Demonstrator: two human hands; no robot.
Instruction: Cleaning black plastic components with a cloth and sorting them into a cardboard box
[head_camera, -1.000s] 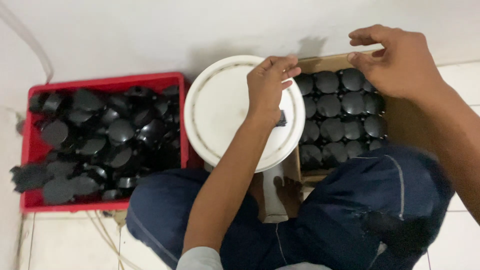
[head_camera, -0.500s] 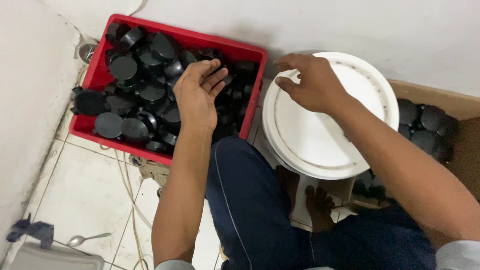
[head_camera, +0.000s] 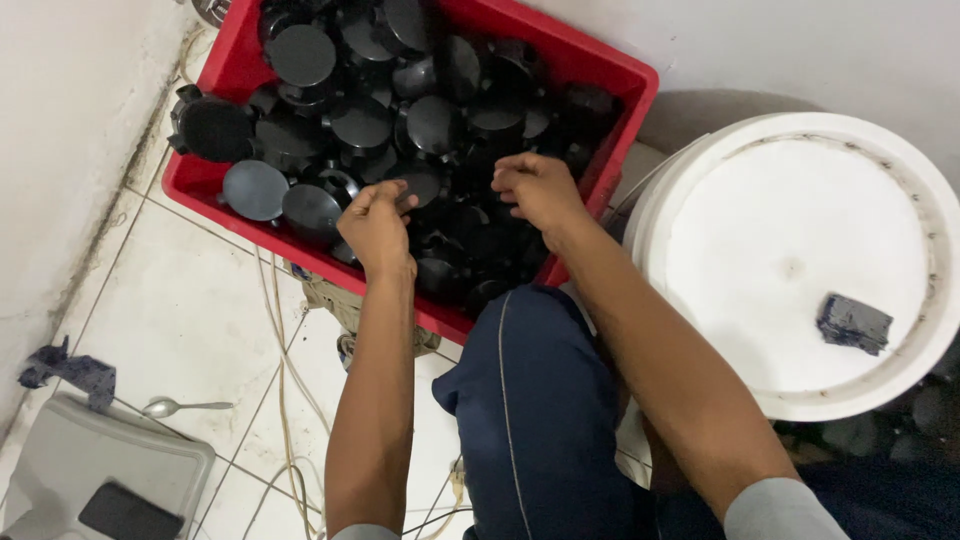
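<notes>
— So, what do both hands reach into?

— Black round plastic caps (head_camera: 360, 122), heaped loose in a red crate (head_camera: 235, 68) on the tiled floor, pushed against the white wall. Both hands are down among the caps at the crate's near side.

— How is the left hand (head_camera: 375, 228) set?

— Its fingers curl inward, closing on a black cap (head_camera: 408, 190) at its fingertips; just how firm the grip is cannot be made out. More flat discs lie just to its left, at the crate's edge.

— And the right hand (head_camera: 535, 190)?

— Close beside the left, apart from it by a small gap. Its fingers bend down onto the dark pile, touching caps; whether it has one clamped I cannot tell.

— What lies around them?

— To the right of the right hand stands a white bucket (head_camera: 660, 215) with its white lid (head_camera: 790, 260) on, and a small dark blue-grey block (head_camera: 853, 323) rests on that lid. Below the hands, the person's knee in dark blue trousers (head_camera: 535, 400) sits between the forearms. Well to the left of the left hand, on the tiles, lie a metal spoon (head_camera: 180, 406), thin pale cords (head_camera: 275, 340) and a grey plastic object (head_camera: 95, 470).
</notes>
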